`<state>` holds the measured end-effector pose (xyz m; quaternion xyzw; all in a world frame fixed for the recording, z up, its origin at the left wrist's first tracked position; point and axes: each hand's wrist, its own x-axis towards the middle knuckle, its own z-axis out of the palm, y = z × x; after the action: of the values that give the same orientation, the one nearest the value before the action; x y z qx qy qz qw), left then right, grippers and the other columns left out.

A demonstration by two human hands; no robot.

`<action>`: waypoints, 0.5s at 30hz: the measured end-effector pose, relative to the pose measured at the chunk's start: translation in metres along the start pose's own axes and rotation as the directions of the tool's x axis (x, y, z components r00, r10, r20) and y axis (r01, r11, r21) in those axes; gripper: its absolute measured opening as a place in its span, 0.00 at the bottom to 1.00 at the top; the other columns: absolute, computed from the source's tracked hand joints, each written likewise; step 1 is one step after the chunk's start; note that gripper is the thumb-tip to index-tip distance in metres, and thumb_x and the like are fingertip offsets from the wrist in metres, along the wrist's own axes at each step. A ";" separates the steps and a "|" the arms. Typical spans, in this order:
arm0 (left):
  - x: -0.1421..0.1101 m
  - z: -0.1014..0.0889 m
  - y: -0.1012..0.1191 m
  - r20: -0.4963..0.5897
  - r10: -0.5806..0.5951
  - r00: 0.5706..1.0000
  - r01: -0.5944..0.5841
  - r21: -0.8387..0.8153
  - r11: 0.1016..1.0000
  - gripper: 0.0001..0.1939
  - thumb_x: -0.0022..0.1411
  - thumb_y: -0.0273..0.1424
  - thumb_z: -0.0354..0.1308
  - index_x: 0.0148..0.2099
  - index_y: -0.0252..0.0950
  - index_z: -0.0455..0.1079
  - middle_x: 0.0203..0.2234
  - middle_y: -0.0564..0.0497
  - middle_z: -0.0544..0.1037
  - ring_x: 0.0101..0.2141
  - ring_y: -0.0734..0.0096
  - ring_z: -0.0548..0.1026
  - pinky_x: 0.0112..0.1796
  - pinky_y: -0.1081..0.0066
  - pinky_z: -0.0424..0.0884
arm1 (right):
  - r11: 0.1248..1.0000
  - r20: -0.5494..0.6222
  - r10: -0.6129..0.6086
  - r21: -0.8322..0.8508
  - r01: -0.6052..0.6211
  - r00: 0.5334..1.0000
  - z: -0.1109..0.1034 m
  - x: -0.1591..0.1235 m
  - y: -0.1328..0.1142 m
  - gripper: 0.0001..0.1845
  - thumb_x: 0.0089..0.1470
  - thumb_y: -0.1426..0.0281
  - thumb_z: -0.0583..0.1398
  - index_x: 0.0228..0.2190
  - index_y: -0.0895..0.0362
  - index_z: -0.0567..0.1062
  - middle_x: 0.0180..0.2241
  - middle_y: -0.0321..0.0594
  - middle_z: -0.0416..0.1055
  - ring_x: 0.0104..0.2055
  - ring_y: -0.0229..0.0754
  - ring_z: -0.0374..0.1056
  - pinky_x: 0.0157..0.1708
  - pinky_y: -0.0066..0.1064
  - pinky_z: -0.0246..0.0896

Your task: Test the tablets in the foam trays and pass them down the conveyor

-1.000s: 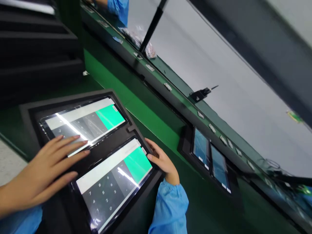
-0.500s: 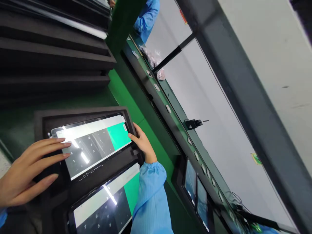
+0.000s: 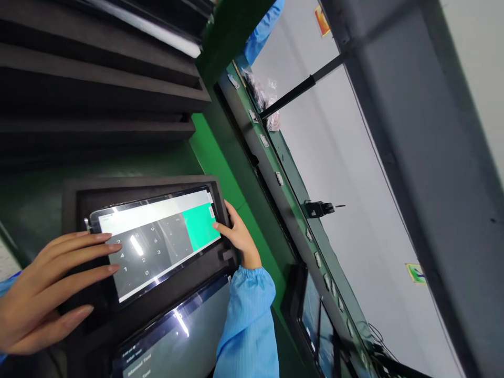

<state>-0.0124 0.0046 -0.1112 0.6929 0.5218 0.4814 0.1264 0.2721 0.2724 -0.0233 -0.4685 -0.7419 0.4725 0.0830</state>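
A tablet (image 3: 165,231) showing a number keypad and a green block lies in the upper recess of a black foam tray (image 3: 142,184). My left hand (image 3: 59,289) is open, its fingers stretched over the tablet's left end. At the other end my right hand (image 3: 241,236) pinches the tray's right wall, thumb over the tablet's edge by the green block and fingers on the outer side. Below sits a second tablet (image 3: 177,336) with a dark menu that reads "Manual Test"; my right sleeve covers part of it.
Several black foam trays (image 3: 98,79) are stacked at upper left. Another tray with two screens (image 3: 311,310) stands at lower right on the green bench (image 3: 220,163). A metal rail (image 3: 271,157) runs diagonally behind. A co-worker's blue sleeve (image 3: 263,31) shows at the top.
The lower tablet's screen has switched from a keypad to a dark text menu. The view has shifted slightly; both hands keep their places at the upper tablet's ends.
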 end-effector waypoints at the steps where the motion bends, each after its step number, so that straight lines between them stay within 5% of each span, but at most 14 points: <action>1: 0.000 0.000 -0.002 -0.005 -0.003 1.000 0.003 0.008 1.000 0.41 0.54 0.30 0.55 0.70 0.58 0.55 0.69 0.66 0.58 0.62 0.55 0.63 0.66 0.57 0.55 | 1.000 -0.016 0.004 -0.001 -0.004 1.000 0.002 0.002 0.000 0.45 0.52 0.54 0.68 0.66 0.50 0.62 0.66 0.41 0.64 0.67 0.52 0.61 0.68 0.43 0.53; 9: 0.016 0.002 0.001 -0.064 -0.177 0.982 0.183 0.090 0.979 0.26 0.62 0.35 0.56 0.62 0.60 0.64 0.62 0.58 0.67 0.65 0.52 0.60 0.68 0.48 0.44 | 0.998 0.021 -0.011 0.058 0.010 1.000 0.000 0.007 0.002 0.48 0.46 0.57 0.72 0.65 0.47 0.64 0.69 0.37 0.60 0.70 0.53 0.56 0.71 0.45 0.45; 15: 0.039 -0.004 0.018 0.084 -0.186 0.979 0.149 0.325 0.934 0.24 0.68 0.41 0.52 0.65 0.48 0.63 0.71 0.48 0.55 0.68 0.44 0.54 0.65 0.41 0.46 | 0.992 0.010 -0.001 0.123 0.000 1.000 0.003 0.005 0.006 0.46 0.49 0.59 0.71 0.66 0.47 0.61 0.70 0.37 0.58 0.71 0.50 0.55 0.72 0.45 0.44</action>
<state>-0.0050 0.0287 -0.0760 0.6833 0.6415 0.3386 0.0835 0.2715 0.2754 -0.0310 -0.4600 -0.7118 0.5197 0.1080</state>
